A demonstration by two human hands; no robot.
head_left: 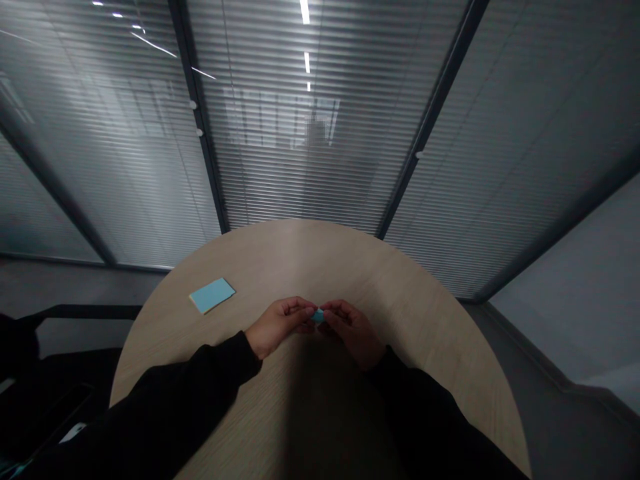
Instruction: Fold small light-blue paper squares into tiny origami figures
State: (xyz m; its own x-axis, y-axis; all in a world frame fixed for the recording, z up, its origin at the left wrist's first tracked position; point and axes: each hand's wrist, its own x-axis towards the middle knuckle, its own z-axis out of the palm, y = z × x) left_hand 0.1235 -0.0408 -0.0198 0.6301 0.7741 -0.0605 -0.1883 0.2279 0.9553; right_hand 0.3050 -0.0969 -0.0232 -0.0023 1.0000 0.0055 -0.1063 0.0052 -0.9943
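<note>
Head view, single frame. Seen from above, looking forward and down.

Both hands are held together over the near half of a round pale wood table (pixel 320 257). The left hand (pixel 277 327) and right hand (pixel 353 331) meet at the fingertips, with a small blue scrap (pixel 317 316) pinched between them. Grip: closed on the scrap from both sides, fingers curled. Only a small part of the scrap shows between the fingers, so its exact shape cannot be read. It sits above the table and no contact with the surface is visible. Which fingers bear on it is hidden.

A note pad (pixel 212 295), pale blue on top with a lighter edge along one side, lies flat on the table to the left of the hands, well apart from them and untouched. Black sleeves (pixel 165 407) cover both forearms, which come in from the lower corners.

Beyond the far edge of the table stands a glass wall with closed slatted blinds (pixel 300 153), divided by dark vertical frames (pixel 200 120). Ceiling lights reflect in the glass. A dark chair (pixel 75 311) stands at the left of the table, its details lost in shadow. Grey floor (pixel 550 400) shows to the right.
</note>
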